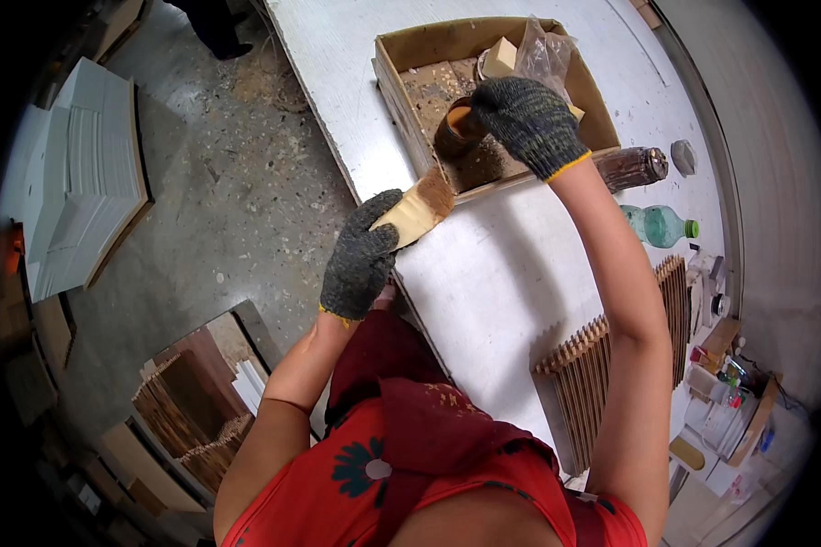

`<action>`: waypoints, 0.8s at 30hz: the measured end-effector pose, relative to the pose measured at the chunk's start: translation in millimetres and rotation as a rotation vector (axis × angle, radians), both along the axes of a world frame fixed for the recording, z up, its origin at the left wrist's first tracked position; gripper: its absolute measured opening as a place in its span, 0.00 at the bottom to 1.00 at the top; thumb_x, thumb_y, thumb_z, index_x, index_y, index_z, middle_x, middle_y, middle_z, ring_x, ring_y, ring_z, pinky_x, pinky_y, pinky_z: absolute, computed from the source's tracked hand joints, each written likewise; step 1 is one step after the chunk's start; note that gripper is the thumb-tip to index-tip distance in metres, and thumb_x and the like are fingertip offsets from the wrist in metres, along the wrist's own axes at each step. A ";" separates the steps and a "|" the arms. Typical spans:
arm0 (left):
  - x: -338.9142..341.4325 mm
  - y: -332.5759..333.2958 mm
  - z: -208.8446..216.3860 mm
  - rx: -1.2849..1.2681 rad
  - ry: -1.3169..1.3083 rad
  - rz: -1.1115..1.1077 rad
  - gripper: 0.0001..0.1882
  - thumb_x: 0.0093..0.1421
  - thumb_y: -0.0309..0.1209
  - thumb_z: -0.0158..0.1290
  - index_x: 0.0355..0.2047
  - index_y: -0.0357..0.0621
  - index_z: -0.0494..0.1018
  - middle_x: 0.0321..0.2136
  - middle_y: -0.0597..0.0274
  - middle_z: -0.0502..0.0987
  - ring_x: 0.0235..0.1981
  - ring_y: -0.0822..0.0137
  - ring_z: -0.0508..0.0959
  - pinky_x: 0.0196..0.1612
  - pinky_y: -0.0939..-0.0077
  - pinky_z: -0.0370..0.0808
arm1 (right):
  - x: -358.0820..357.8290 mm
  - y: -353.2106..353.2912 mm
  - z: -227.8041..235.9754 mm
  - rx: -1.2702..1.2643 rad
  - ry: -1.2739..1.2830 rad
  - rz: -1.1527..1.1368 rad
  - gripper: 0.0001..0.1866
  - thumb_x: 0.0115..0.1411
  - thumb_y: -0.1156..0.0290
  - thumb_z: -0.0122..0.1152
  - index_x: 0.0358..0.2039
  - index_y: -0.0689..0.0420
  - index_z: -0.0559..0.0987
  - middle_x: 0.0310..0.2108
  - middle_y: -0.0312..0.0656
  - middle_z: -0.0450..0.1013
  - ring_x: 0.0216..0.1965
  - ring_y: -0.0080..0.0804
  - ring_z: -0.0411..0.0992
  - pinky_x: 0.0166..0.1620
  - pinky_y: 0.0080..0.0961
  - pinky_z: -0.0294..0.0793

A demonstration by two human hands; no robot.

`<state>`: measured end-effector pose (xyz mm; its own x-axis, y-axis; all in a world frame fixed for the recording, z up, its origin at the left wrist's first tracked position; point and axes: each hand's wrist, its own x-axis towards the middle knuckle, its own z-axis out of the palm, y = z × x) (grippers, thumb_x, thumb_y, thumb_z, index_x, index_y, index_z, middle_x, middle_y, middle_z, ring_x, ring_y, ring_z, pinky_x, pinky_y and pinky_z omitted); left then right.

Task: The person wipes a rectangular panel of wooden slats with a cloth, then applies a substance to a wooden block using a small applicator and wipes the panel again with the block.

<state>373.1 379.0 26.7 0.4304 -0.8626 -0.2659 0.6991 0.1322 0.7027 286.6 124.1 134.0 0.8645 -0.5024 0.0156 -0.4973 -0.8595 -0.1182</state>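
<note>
My left hand, in a dark grey knit glove, grips a flat cream-coloured block with a brown-stained far end. I cannot tell whether it is a sponge or a wide brush. That stained end is at the near left corner of a shallow cardboard box. Over the box, my right hand, gloved alike, is closed at the rim of a brown cup with an orange-brown inside. The glove hides part of the cup. Behind it in the box are another cream block and a clear plastic bag.
A white table carries the box, a dark brown bottle, a green-capped bottle and a row of thin brown-edged boards. Stacked white panels and wood pieces are on the left. Someone's leg shows far off.
</note>
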 end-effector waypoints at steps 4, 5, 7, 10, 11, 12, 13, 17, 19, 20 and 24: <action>-0.6 5.0 -0.8 0.041 0.005 -0.010 0.35 0.51 0.36 0.58 0.57 0.33 0.63 0.48 0.51 0.71 0.48 0.56 0.74 0.52 0.66 0.73 | 6.9 -8.6 2.5 -0.090 0.169 0.042 0.13 0.56 0.60 0.56 0.34 0.55 0.81 0.33 0.47 0.77 0.37 0.44 0.76 0.42 0.39 0.75; -0.7 6.1 -1.7 0.048 0.022 -0.010 0.35 0.51 0.35 0.58 0.57 0.33 0.63 0.48 0.51 0.71 0.48 0.56 0.74 0.52 0.65 0.73 | 7.7 -9.0 3.6 -0.026 0.207 0.040 0.13 0.56 0.61 0.55 0.34 0.55 0.81 0.33 0.47 0.77 0.37 0.44 0.76 0.42 0.39 0.75; -1.2 6.0 -7.5 0.035 0.063 0.003 0.34 0.50 0.35 0.58 0.57 0.34 0.63 0.48 0.52 0.72 0.47 0.57 0.74 0.51 0.66 0.73 | 3.7 -13.3 -0.4 0.091 0.122 0.098 0.12 0.57 0.61 0.55 0.34 0.54 0.81 0.34 0.47 0.77 0.37 0.44 0.76 0.42 0.39 0.75; -2.0 6.3 -11.4 0.004 0.121 -0.002 0.34 0.50 0.35 0.59 0.56 0.34 0.63 0.48 0.52 0.72 0.47 0.57 0.74 0.51 0.66 0.74 | 5.1 -19.5 -8.9 -0.017 0.035 0.030 0.13 0.57 0.60 0.55 0.35 0.53 0.82 0.36 0.46 0.77 0.39 0.44 0.75 0.44 0.39 0.74; -1.3 6.8 -11.6 -0.007 0.138 -0.003 0.34 0.50 0.35 0.59 0.56 0.34 0.64 0.48 0.52 0.72 0.47 0.58 0.74 0.51 0.66 0.74 | 5.5 -18.7 -8.4 -0.027 0.119 0.028 0.13 0.57 0.60 0.54 0.35 0.52 0.82 0.36 0.46 0.77 0.39 0.44 0.75 0.45 0.39 0.73; -1.3 7.6 -11.1 0.003 0.143 -0.002 0.34 0.50 0.35 0.59 0.56 0.34 0.64 0.48 0.53 0.72 0.47 0.58 0.74 0.51 0.66 0.74 | 4.8 -16.8 -7.1 -0.038 0.203 0.027 0.13 0.58 0.60 0.54 0.35 0.52 0.82 0.36 0.46 0.77 0.40 0.44 0.75 0.45 0.40 0.73; -2.7 7.9 -10.0 0.011 0.148 -0.003 0.34 0.50 0.35 0.59 0.56 0.34 0.64 0.48 0.53 0.72 0.47 0.58 0.74 0.51 0.66 0.74 | 3.9 -15.4 -5.1 -0.049 0.288 0.024 0.13 0.58 0.60 0.54 0.35 0.52 0.82 0.36 0.46 0.77 0.40 0.44 0.75 0.45 0.40 0.73; -0.4 6.9 -8.9 0.024 0.134 -0.024 0.34 0.50 0.35 0.59 0.56 0.34 0.64 0.47 0.53 0.72 0.48 0.58 0.74 0.51 0.66 0.74 | -0.1 -15.4 -3.2 0.093 0.117 0.050 0.13 0.57 0.58 0.55 0.34 0.51 0.82 0.34 0.47 0.77 0.39 0.45 0.75 0.44 0.40 0.73; 0.2 7.7 -10.8 0.017 0.156 -0.031 0.34 0.50 0.35 0.59 0.56 0.34 0.63 0.48 0.53 0.72 0.47 0.58 0.74 0.51 0.66 0.74 | 6.9 -16.4 -1.7 0.011 0.122 -0.011 0.13 0.57 0.57 0.56 0.34 0.51 0.82 0.34 0.46 0.77 0.39 0.44 0.75 0.45 0.41 0.73; 0.8 7.5 -11.2 0.013 0.166 -0.034 0.34 0.50 0.35 0.59 0.56 0.34 0.63 0.48 0.53 0.72 0.47 0.58 0.74 0.51 0.66 0.74 | 11.6 -13.8 2.3 -0.029 0.124 -0.041 0.14 0.57 0.56 0.56 0.34 0.50 0.82 0.34 0.45 0.77 0.40 0.44 0.75 0.45 0.41 0.72; -0.1 7.3 -7.4 0.014 0.163 -0.019 0.34 0.50 0.35 0.59 0.56 0.34 0.63 0.47 0.53 0.72 0.47 0.59 0.74 0.51 0.66 0.74 | 5.5 -12.0 0.0 0.110 0.205 0.048 0.14 0.57 0.58 0.56 0.36 0.53 0.82 0.34 0.48 0.77 0.39 0.45 0.76 0.44 0.39 0.74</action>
<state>372.9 386.3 19.4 0.3641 -0.8661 -0.3425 0.8061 0.1089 0.5817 292.1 112.1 134.0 0.8668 -0.4497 -0.2153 -0.4796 -0.8702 -0.1130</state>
